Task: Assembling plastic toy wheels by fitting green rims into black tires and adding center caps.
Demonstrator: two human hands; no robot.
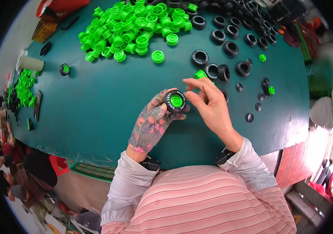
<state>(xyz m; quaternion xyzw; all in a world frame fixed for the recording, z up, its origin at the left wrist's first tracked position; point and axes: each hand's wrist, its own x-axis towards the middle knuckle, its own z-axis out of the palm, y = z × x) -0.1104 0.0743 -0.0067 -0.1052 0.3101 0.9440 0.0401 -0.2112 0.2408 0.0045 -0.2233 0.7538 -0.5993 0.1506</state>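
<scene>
Left hand (151,124), in a patterned floral glove, gripping an assembled toy wheel (176,101): black tyre around a green hub, hub face up. Wheel held just above the green table (96,113), near its front-centre, fingers wrapped round the tyre's left and lower rim. Right hand (209,103), bare, just right of the wheel, thumb and forefinger touching the tyre's right edge, other fingers curled loosely; a separate green hub (200,74) at the fingertips just beyond the wheel, held or only behind them, cannot tell. Pale long sleeves on both forearms, dark wrist devices at the cuffs, pink striped shirt at the bottom edge.

Far beyond the wheel and to its left: big heap of loose green hubs (135,29). Beyond the wheel and to its right: scattered black tyres (228,43), several lying flat, a few small black caps and single green bits among them. Well left of the wheel: one finished wheel (64,69) lying alone, a white cup (30,63) on its side, a smaller pile of green and black parts (22,91) at the table's left edge. Other people partly visible low left, off the table.
</scene>
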